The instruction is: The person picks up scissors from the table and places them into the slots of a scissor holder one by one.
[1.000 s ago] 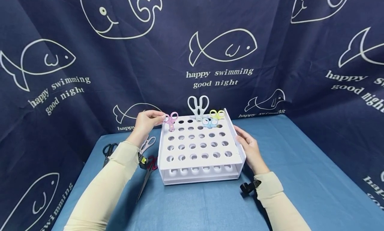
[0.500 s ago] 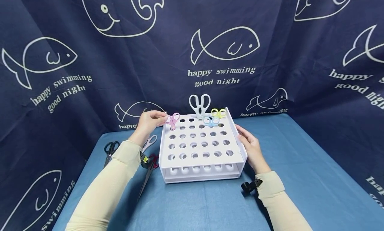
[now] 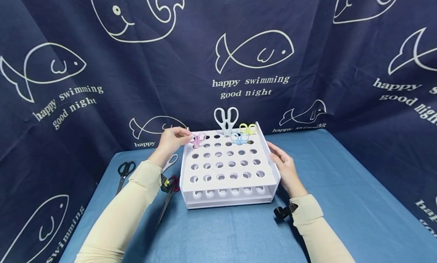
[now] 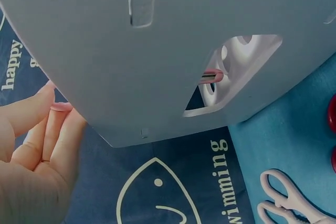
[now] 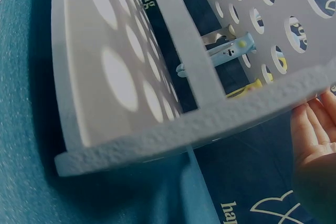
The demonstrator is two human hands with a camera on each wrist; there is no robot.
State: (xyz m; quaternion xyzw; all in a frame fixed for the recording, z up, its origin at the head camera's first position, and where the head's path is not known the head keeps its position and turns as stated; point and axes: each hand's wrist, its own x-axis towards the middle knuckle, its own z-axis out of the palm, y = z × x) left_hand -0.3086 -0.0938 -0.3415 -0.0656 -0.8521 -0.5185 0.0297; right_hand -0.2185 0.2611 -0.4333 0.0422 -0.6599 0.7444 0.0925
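Observation:
Pinched at one handle loop by my left hand (image 3: 173, 143), a pair of pink scissors (image 3: 197, 140) stands in a back-left hole of the white rack (image 3: 225, 185). Its handles are spread apart. Through a cutout in the rack's side, the left wrist view shows part of the pink scissors (image 4: 212, 76) below the top board. My right hand (image 3: 286, 169) rests its fingers and thumb against the rack's right side. White scissors (image 3: 226, 120), blue scissors (image 3: 240, 138) and yellow scissors (image 3: 247, 128) stand in holes at the back.
On the blue table (image 3: 239, 232), left of the rack, lie black scissors (image 3: 125, 170), scissors with a red handle (image 3: 167, 202) and white-handled scissors (image 3: 170, 162), partly behind my left arm. A dark printed curtain (image 3: 191, 65) hangs behind.
The pink scissors have gone lower and their handles have spread wider. My left hand has shifted slightly right and down with them. The right hand stays at the rack's side.

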